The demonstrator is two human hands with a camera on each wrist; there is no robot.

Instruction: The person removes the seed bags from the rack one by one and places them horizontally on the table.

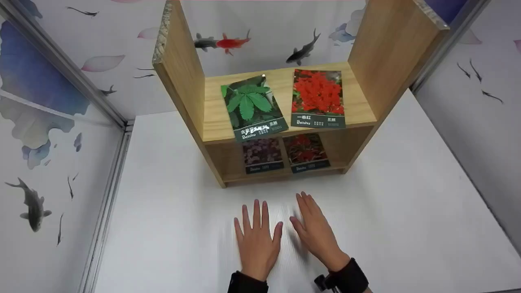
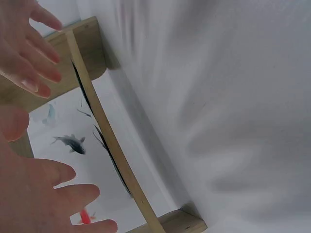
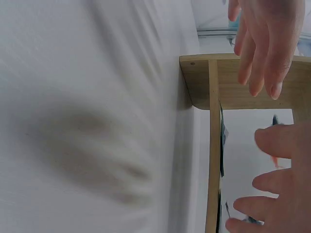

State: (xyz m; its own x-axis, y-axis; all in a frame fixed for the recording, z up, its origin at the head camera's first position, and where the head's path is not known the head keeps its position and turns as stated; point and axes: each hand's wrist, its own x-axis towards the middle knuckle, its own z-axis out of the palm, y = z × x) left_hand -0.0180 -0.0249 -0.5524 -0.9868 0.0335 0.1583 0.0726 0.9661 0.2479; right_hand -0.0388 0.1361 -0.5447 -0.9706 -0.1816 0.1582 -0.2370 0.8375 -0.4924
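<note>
My left hand is palm down over the white table, its fingers straight and spread. Beside it my right hand reaches forward, fingers straight and close together, thumb apart. Neither holds anything; shadows show below them. Ahead stands a wooden shelf. On its upper board lie a green-leaf picture card, tilted and jutting past the front edge, and a red-flower card. The lower level has a purple-flower card and another red-flower card. Both hands also show in the wrist views, apart from the shelf board.
The white table spreads around the shelf. Walls printed with fish and petals enclose the back and sides. A metal frame rail runs along the left edge. Dark bands sit on both wrists.
</note>
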